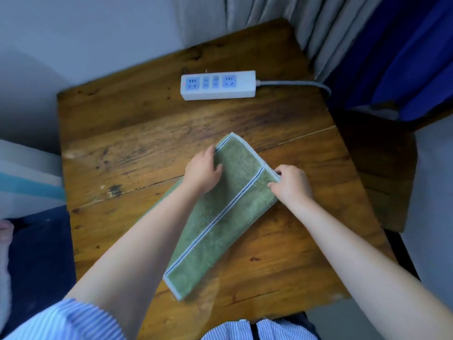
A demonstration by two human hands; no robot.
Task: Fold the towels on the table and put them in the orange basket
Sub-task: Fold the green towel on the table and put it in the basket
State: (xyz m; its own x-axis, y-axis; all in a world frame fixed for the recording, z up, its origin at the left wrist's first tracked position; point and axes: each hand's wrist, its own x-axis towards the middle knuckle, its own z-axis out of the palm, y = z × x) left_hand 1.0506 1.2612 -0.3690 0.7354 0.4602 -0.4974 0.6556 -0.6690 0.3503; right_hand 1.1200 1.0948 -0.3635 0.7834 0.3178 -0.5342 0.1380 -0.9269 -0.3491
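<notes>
Evidently soft and light, the green towel (pixel 220 217) lies on the table (pixel 147 133); left hand (pixel 203 171) presses flat, fingers straight; right hand (pixel 291 184) pinches its corner, likely the best hold.

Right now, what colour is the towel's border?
Pale blue-white edging with a dark stripe, on the green towel; head view.

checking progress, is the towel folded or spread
Folded: the towel lies as a narrow doubled strip, its striped edge running along its top.
</notes>
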